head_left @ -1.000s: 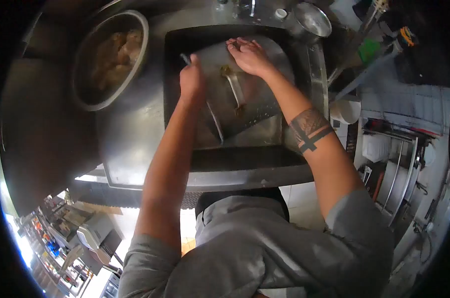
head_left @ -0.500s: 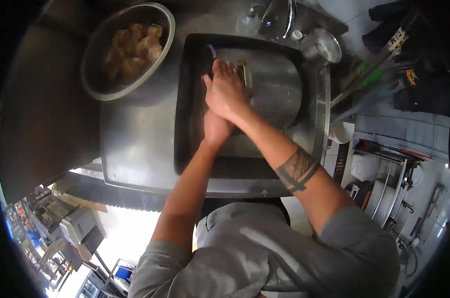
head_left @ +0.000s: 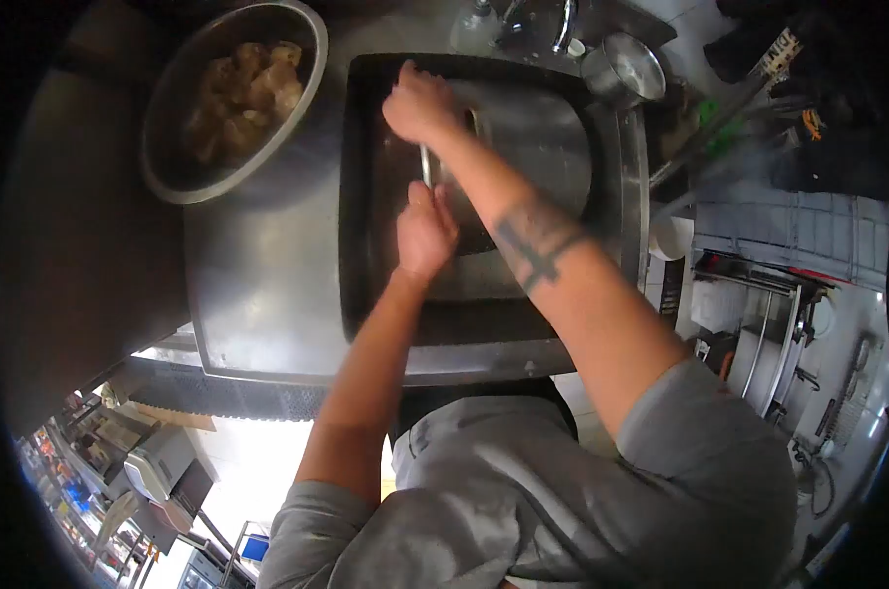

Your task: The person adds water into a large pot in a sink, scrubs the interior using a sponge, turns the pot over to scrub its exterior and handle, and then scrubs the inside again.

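Observation:
Over the sink (head_left: 366, 314), a thin, shiny metal utensil (head_left: 426, 167) spans the gap between my two hands; its ends are hidden, so its kind cannot be told. My left hand (head_left: 427, 236) is closed around the nearer end, thumb upward. Farther away, my right hand (head_left: 422, 106) is closed at the other end, with the back of the hand toward me. Beneath and right of the hands, a large, rounded metal piece with a handle (head_left: 538, 147) lies in the sink, partly covered by my right forearm.
A big metal bowl (head_left: 312, 98) holding pale chunks of what looks like raw meat (head_left: 248, 93) stands at the back left. Behind the sink are a faucet (head_left: 564, 27) and a clear bottle (head_left: 477, 27). A small metal pot (head_left: 624, 71) sits at the back right corner.
My hands were pressed together, the right over the left. Now they are apart, the right farther forward, with the metal utensil showing between them. The view has shifted slightly.

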`<action>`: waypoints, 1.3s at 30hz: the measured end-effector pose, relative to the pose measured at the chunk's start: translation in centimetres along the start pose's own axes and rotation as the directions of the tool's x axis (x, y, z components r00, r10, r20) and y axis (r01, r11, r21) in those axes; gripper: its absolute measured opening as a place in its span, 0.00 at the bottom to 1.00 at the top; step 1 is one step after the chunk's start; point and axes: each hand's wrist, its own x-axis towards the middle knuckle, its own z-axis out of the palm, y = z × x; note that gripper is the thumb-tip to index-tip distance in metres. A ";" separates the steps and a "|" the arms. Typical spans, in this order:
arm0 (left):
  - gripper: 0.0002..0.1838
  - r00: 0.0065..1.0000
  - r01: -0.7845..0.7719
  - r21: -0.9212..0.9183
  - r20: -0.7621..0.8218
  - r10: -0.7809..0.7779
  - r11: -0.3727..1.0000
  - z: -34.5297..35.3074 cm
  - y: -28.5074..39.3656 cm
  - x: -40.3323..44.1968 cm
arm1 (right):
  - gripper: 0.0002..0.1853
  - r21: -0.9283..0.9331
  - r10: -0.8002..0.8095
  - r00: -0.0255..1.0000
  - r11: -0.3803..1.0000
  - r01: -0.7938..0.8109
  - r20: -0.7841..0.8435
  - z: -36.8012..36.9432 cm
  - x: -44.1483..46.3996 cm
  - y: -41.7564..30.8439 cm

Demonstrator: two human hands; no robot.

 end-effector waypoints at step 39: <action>0.28 0.995 -0.055 -0.371 -0.101 0.018 0.927 1.9 -5.7 -3.3 | 0.38 -0.301 -0.396 0.686 0.917 0.262 -0.611 8.9 -14.4 2.2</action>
